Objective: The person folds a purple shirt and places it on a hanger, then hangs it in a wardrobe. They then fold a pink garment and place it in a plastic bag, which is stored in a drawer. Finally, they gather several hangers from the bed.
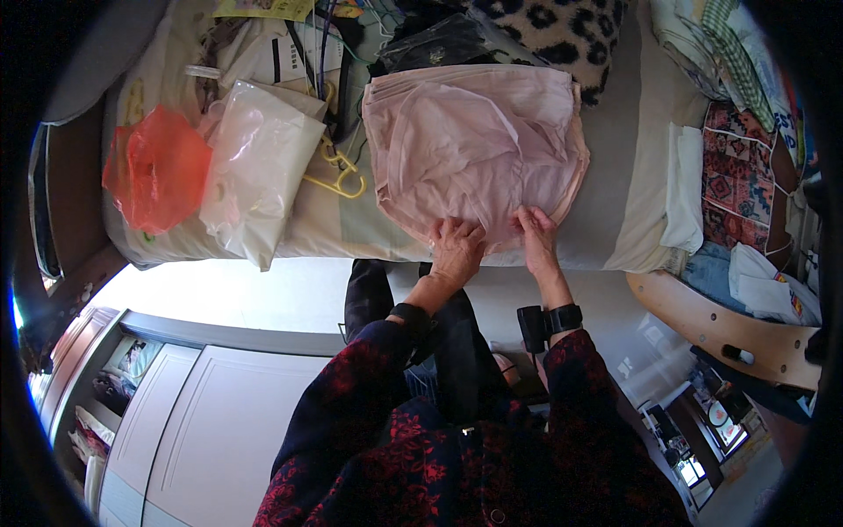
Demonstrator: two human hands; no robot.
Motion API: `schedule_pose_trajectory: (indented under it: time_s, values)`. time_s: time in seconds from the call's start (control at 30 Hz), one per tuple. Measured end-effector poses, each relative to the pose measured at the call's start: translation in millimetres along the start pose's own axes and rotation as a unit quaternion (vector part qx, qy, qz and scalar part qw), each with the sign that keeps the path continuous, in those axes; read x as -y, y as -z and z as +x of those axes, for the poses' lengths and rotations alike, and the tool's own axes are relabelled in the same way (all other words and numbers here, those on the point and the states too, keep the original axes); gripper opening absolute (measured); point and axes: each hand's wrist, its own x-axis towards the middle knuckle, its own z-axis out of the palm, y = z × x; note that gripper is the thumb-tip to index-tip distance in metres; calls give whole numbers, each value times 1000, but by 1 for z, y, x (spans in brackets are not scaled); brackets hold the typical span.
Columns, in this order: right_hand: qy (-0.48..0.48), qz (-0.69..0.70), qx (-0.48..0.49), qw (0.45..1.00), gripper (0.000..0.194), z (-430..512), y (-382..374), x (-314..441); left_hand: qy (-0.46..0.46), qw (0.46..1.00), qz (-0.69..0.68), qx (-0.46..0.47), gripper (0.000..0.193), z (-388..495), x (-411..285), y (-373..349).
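A pale pink cloth garment (454, 145) lies spread on the bed (606, 197), its upper edge gathered in several folds. Low on its near edge rests my left hand (458, 247), fingers bent down onto the fabric; whether they pinch it is hidden. My right hand (537, 234) is at the near right edge, thumb and forefinger closed on the pink cloth. To the left of the garment lie a yellow plastic hanger (342, 178), a white plastic bag (253, 171) and a red plastic bag (158, 174).
Behind the garment are a clear plastic wrapper (448, 43) over dark cloth and a leopard-print cloth (560, 33). Folded white cloth (683, 188) and patterned fabric (737, 178) lie at the right, by the wooden bed end (711, 329). A white sliding-door cabinet (230, 421) stands lower left.
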Motion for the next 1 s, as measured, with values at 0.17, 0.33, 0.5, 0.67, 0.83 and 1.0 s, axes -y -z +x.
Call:
schedule_pose_trajectory:
  time_s: [0.17,0.33,0.5,0.67,0.83,1.0]
  values:
    - [114,-212,-120,963,26,-8,1,21,-32,999,25,-24,35,13,-8,-1]
    - [171,-320,3,932,40,-16,-28,45,-30,997,76,-13,49,8,-34,-8]
    - [113,-429,1,896,21,7,-36,53,-19,998,51,-17,56,-1,-45,-14]
    - [107,-406,49,906,19,17,-22,58,-31,995,76,-56,54,-3,-46,-13]
    - [169,-247,-18,954,20,6,-20,71,-28,996,59,-68,21,20,-21,10]
    - [198,-233,-58,950,22,-24,-19,57,64,974,-68,-207,15,89,8,73]
